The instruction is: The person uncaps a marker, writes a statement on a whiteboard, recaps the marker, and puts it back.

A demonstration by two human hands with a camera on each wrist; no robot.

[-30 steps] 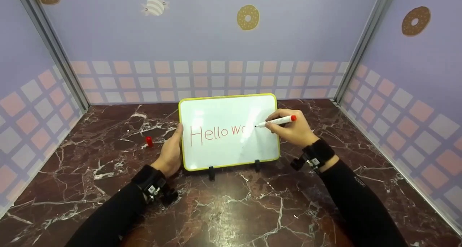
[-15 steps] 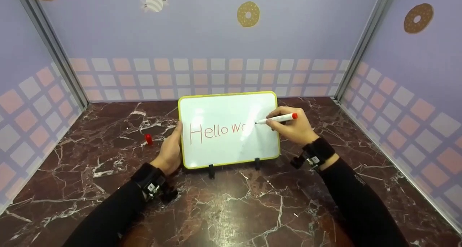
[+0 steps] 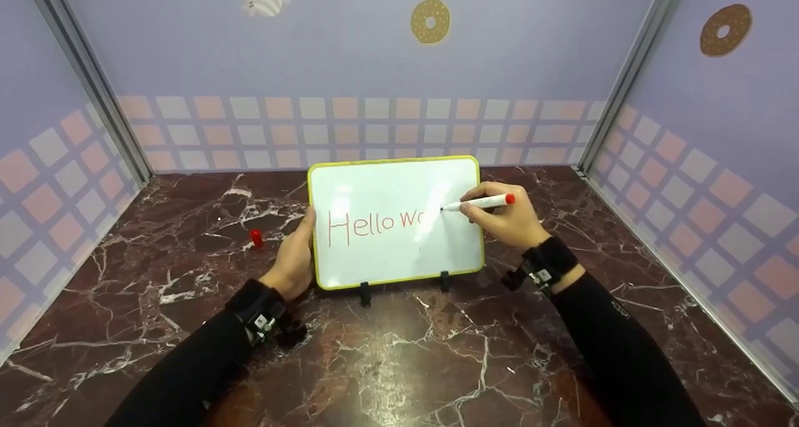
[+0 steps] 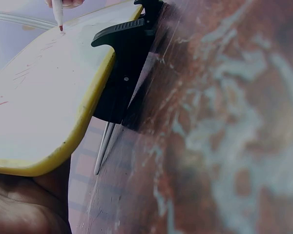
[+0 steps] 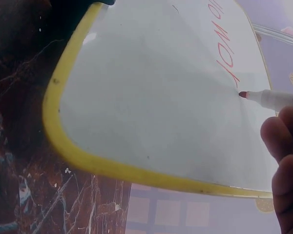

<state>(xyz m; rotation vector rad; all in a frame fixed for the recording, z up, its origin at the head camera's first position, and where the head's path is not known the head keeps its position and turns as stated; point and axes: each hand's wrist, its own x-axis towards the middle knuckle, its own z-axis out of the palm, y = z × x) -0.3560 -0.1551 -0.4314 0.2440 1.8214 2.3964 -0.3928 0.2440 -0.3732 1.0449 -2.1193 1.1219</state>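
Note:
A small whiteboard (image 3: 374, 261) with a yellow frame leans back on black stand clips (image 3: 365, 294). Red handwriting (image 3: 374, 225) across it reads "Hello Wo", and the right wrist view shows a stroke like an "r" after that. My left hand (image 3: 292, 258) grips the board's left edge, thumb along the frame and the other fingers hidden behind. Between the thumb and fingers of my right hand (image 3: 504, 218) is a white marker (image 3: 490, 202) with a red end. Its red tip (image 5: 242, 94) is right at the end of the last stroke on the board.
A red marker cap (image 3: 256, 238) stands on the dark marbled table (image 3: 424, 364), left of the board. Purple panels with a checked band (image 3: 377, 130) enclose the table at the back and both sides. Metal posts (image 3: 637, 71) run up the corners.
The marker tip has crept slightly upward on the board. The whole head view has shifted a little, so everything sits higher in the picture. Both hands keep their hold.

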